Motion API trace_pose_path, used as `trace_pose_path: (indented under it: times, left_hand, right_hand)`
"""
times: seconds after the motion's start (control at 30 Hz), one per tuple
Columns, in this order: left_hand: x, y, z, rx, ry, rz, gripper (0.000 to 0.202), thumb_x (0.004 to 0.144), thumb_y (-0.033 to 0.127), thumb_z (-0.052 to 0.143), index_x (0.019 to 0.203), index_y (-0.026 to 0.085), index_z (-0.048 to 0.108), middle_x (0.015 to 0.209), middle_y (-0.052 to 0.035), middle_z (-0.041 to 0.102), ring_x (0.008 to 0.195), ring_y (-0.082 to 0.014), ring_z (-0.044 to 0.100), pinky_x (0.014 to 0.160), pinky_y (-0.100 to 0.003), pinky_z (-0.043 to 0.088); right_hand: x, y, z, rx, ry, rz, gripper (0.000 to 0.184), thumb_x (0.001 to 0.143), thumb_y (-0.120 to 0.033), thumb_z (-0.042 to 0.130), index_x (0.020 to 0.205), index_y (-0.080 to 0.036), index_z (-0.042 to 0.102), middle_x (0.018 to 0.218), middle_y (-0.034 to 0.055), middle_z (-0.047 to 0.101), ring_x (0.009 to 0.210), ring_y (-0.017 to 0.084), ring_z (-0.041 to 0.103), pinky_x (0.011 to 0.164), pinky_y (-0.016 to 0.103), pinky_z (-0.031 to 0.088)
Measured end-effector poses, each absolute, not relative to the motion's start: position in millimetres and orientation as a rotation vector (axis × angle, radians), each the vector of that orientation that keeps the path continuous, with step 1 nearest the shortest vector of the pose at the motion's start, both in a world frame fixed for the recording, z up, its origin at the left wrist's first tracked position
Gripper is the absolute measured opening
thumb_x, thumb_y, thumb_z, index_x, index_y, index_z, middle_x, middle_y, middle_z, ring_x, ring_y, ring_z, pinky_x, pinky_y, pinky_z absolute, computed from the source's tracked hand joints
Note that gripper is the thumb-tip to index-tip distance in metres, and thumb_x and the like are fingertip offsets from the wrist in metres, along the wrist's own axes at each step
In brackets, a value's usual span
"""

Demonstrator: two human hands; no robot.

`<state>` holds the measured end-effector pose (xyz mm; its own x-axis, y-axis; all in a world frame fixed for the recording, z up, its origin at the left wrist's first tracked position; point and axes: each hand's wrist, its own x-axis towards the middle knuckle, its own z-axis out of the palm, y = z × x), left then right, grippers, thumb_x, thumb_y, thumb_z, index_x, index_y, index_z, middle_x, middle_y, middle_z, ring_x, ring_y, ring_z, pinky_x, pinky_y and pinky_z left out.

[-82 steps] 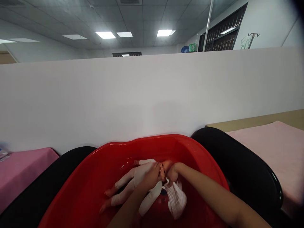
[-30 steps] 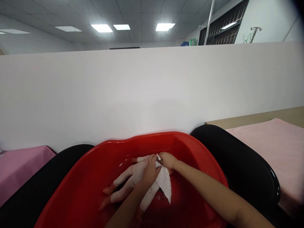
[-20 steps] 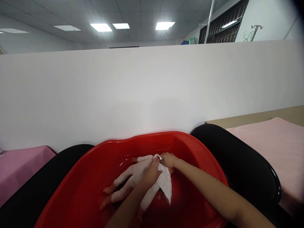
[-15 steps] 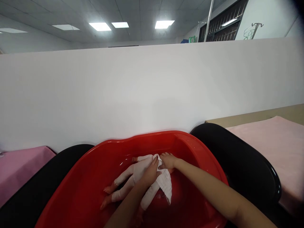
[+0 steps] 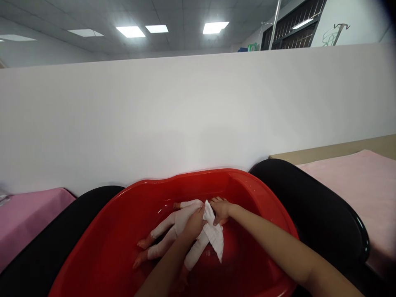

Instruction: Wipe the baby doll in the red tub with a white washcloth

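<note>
Ceiling lights (image 5: 215, 28) are shining above a white partition (image 5: 198, 103), and a pole (image 5: 274, 24) and a barred window (image 5: 293, 31) are showing over its top. Below, a red tub (image 5: 102, 247) is standing against the partition, with a black panel (image 5: 312, 206) flanking its right edge and another black panel (image 5: 62, 231) flanking its left. Beyond them, a pink sheet (image 5: 355, 177) is covering the surface on the right, and a pink cover (image 5: 37, 206) is draping the one on the left. Inside the tub, a doll (image 5: 181, 222) in white clothes is lying aslant, its feet pointing toward the left edge, its head end nearer the far right; one arm is stretching toward the far edge, the other toward the near edge. My left hand (image 5: 195, 222) is resting on the doll's chest, its fingertips meeting a white cloth (image 5: 214, 235); I cannot tell whether they are gripping it. My right hand (image 5: 221, 210) is lying over the head with its fingers spread, its thumb beside the cloth. Both hands are staying apart, and the cloth is running between them, its pointed end hanging toward the tub's near edge.
</note>
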<state>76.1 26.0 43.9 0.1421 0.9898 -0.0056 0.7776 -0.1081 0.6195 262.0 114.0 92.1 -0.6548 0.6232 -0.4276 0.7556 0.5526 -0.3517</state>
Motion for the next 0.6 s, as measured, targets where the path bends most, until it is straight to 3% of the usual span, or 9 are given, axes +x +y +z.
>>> trace_pose_path:
  times: [0.23,0.4,0.6]
  left_hand:
    - [78.3,23.6,57.3,1.992,1.643,0.59,0.047,0.088,0.014,0.056,0.128,0.023,0.079,0.132,-0.013,0.079,0.127,-0.0323,0.072,0.114,-0.035,0.052]
    - [79.1,24.3,53.0,1.962,1.694,0.529,0.052,0.09,0.016,0.053,0.137,0.022,0.074,0.138,-0.0142,0.076,0.131,-0.0331,0.068,0.117,-0.036,0.049]
    - [80.1,27.2,47.9,1.872,1.692,0.406,0.068,0.088,0.016,0.056,0.156,0.02,0.059,0.153,-0.0126,0.066,0.145,-0.0294,0.056,0.124,-0.029,0.039]
  right_hand:
    - [263.5,119.8,80.3,1.11,2.534,-0.7,0.136,0.058,-0.032,0.102,0.175,-0.026,0.033,0.172,0.0211,0.04,0.16,0.046,0.034,0.13,0.067,0.03]
    - [261.7,121.4,74.3,1.118,2.535,-0.66,0.139,0.058,-0.03,0.101,0.176,-0.022,0.029,0.172,0.022,0.039,0.159,0.046,0.035,0.13,0.067,0.031]
    - [260.8,121.3,77.3,1.113,2.507,-0.665,0.138,0.057,-0.034,0.101,0.175,-0.024,0.03,0.173,0.021,0.039,0.16,0.047,0.034,0.13,0.066,0.032]
